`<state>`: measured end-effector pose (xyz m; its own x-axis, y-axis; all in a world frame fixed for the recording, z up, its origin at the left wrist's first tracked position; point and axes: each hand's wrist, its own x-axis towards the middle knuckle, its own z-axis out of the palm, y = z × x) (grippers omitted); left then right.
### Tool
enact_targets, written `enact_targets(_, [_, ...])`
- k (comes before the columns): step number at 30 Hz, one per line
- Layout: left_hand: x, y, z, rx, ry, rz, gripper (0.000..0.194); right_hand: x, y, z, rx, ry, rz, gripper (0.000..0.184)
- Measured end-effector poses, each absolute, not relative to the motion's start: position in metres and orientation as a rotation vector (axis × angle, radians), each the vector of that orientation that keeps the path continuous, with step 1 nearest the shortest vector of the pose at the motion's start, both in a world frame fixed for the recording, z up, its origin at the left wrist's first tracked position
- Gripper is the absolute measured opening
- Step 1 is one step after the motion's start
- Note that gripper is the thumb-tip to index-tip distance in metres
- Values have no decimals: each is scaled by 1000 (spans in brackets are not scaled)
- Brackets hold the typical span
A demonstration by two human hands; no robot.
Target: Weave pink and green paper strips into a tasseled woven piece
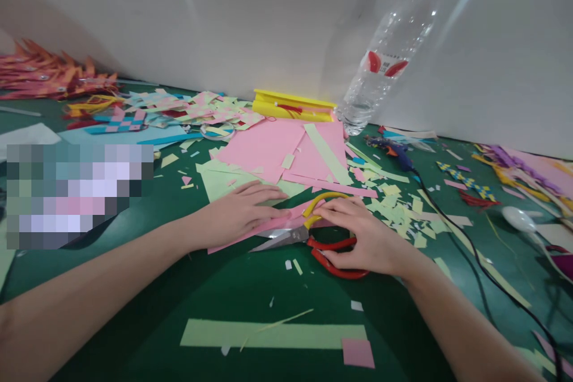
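Note:
My left hand (244,210) lies flat, fingers stretched out, on a pink paper strip (220,245) on the green table. In my right hand (364,230) is a pair of scissors (286,239) with one yellow and one red handle. The blades point left, beside the strip and just below my left fingers, and look slightly parted. Beyond both hands lie pink paper sheets (264,146) with a pale green strip (329,155) across them. A pale green sheet (215,182) is partly hidden under the pink ones and my left hand.
A tilted clear bottle (380,65) leans on the wall. Paper scraps (403,209) are strewn right of centre. A glue gun (394,149) trails a black cable (470,245). Woven paper pieces (201,110) pile up behind, and a green strip (273,334) lies in front.

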<state>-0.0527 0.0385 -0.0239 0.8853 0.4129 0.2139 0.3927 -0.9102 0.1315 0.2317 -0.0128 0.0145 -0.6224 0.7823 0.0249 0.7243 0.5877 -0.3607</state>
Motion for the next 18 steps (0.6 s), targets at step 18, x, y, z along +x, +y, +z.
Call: enact_targets(18, [-52, 38, -23, 2999, 597, 410, 40, 218, -19, 16, -1215, -2624, 521, 44])
